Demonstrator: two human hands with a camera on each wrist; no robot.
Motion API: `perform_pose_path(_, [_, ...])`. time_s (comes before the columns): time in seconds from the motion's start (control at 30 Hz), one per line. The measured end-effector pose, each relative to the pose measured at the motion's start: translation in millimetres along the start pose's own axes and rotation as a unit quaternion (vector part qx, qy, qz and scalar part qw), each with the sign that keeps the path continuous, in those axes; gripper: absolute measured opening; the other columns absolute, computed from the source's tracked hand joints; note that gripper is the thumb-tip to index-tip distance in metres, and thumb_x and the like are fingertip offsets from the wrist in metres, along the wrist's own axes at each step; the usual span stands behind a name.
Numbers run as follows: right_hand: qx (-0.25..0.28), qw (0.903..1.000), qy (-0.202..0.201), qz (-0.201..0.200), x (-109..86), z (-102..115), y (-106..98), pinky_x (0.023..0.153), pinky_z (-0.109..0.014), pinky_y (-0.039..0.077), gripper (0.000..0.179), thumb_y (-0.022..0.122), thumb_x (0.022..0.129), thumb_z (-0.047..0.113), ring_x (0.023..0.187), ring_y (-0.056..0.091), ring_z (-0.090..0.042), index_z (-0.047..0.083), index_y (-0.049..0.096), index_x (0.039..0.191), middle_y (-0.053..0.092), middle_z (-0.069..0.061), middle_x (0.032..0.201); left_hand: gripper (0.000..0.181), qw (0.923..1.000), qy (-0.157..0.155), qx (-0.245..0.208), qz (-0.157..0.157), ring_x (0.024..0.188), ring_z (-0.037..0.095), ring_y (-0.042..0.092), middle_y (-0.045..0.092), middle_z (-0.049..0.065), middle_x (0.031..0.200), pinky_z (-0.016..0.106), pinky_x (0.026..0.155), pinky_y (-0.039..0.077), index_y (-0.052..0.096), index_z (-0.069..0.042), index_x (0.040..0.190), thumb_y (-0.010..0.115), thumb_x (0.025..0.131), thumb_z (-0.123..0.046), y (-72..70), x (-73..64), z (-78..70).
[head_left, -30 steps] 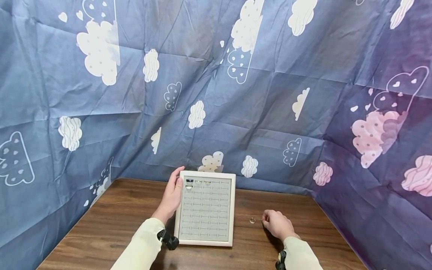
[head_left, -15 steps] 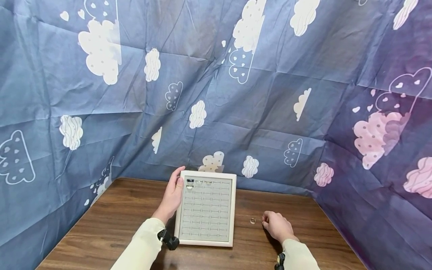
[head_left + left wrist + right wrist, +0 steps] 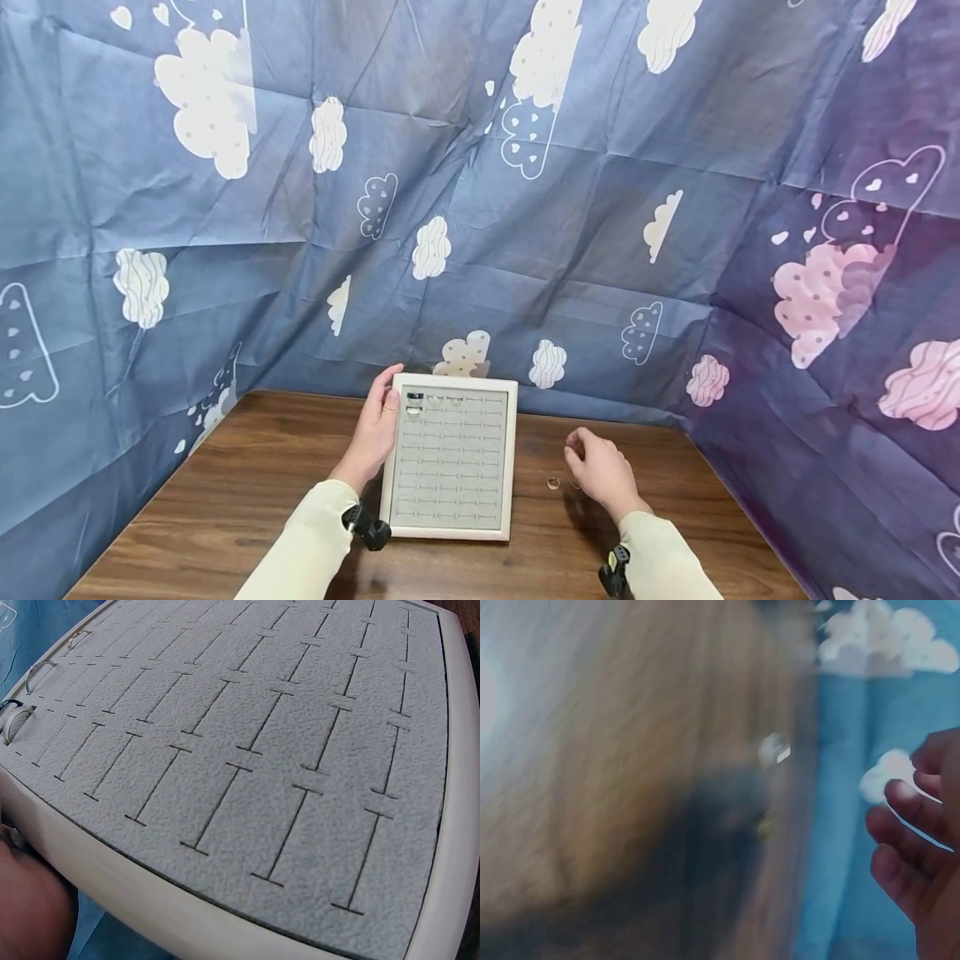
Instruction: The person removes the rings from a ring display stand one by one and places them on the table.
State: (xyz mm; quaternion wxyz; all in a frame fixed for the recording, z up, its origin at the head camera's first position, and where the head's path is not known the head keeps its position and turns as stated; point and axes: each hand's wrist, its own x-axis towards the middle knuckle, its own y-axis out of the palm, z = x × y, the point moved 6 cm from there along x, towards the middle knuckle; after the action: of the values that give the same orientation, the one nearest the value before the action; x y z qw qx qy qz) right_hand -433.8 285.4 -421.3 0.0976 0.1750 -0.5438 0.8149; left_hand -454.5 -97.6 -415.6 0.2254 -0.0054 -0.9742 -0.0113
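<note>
My left hand (image 3: 375,435) grips the upper left edge of a white-framed ring display board (image 3: 513,467), thumb at the front and fingers behind it. The board leans back, its grey pad slit in rows. Several rings sit in its top left slots, among them a dark-topped ring (image 3: 415,398); in the left wrist view a silver ring (image 3: 19,725) stands in its slit. To the right of the board, my right hand (image 3: 606,473) hovers over the table, fingers loosely bent and nothing between them. Close to it lie a silver ring (image 3: 552,482) and a second ring (image 3: 576,484), partly behind the hand.
The brown wooden table (image 3: 247,483) ends at a blue cloud-print cloth (image 3: 480,275) hanging behind and along both sides. In the right wrist view the table is blurred, with a shiny ring (image 3: 775,750) and a small gold-coloured one (image 3: 766,825).
My right hand has risen from the table and shifted slightly away from me, uncovering a second ring beside the first. My left hand keeps its hold on the board.
</note>
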Motion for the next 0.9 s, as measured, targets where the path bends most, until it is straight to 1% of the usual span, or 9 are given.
perform_pose_path(0.17, [0.054,0.9959,-0.026,-0.067,6.9,35.3,-25.0,0.071,-0.039,0.050,0.007,0.069,0.099,0.017,0.077,0.062,-0.017,0.013,0.070,0.105,0.068,0.000,0.085,0.044,1.0000,-0.004,-0.002,0.002,0.098,0.014,0.066,0.062,0.022,0.127,0.029,0.087,0.055,0.038,-0.020,0.164,0.034,0.120,-0.022,0.1,-0.3,-0.2])
perform_pose_path(0.33, [0.085,0.9901,-0.057,-0.096,11.0,69.3,-38.5,0.071,-0.035,0.049,0.007,0.071,0.098,0.015,0.075,0.061,-0.014,0.013,0.070,0.104,0.069,0.002,0.083,0.044,1.0000,-0.004,-0.002,-0.002,0.097,0.015,0.066,0.062,0.022,0.126,0.029,0.086,0.055,0.038,-0.022,0.164,0.034,0.120,-0.019,-0.9,-0.4,-0.8])
perform_pose_path(0.43, [0.091,0.9880,-0.078,-0.098,13.4,86.1,-40.6,0.071,-0.035,0.050,0.007,0.072,0.097,0.015,0.074,0.060,-0.013,0.013,0.070,0.104,0.070,0.002,0.082,0.045,1.0000,-0.002,-0.005,-0.003,0.096,0.015,0.066,0.062,0.022,0.124,0.029,0.085,0.055,0.038,-0.022,0.164,0.035,0.120,-0.019,-1.4,-0.1,-1.8])
perform_pose_path(0.57, [0.093,0.9851,-0.109,-0.095,14.6,107.6,-39.7,0.069,-0.033,0.049,0.008,0.074,0.096,0.014,0.071,0.059,-0.011,0.013,0.070,0.103,0.069,0.004,0.079,0.045,1.0000,0.004,-0.007,-0.006,0.094,0.014,0.066,0.062,0.020,0.121,0.029,0.083,0.055,0.038,-0.018,0.164,0.036,0.119,-0.018,-1.1,0.3,-3.5])
perform_pose_path(0.77, [0.072,0.9804,-0.157,-0.094,13.6,137.5,-34.5,0.065,-0.031,0.047,0.008,0.073,0.095,0.013,0.069,0.056,-0.007,0.015,0.068,0.101,0.065,0.007,0.076,0.045,1.0000,-0.002,-0.002,-0.008,0.095,0.015,0.066,0.062,0.021,0.123,0.029,0.084,0.055,0.038,-0.018,0.164,0.036,0.119,-0.017,-1.7,-1.1,-3.7])
perform_pose_path(0.9, [0.062,0.9802,-0.169,-0.084,13.6,150.9,-28.9,0.066,-0.033,0.048,0.009,0.074,0.096,0.014,0.069,0.058,-0.009,0.015,0.068,0.103,0.065,0.006,0.077,0.045,1.0000,-0.003,0.003,-0.005,0.096,0.015,0.066,0.062,0.021,0.124,0.029,0.085,0.055,0.037,-0.018,0.165,0.035,0.119,-0.017,-0.8,-1.8,-4.4])
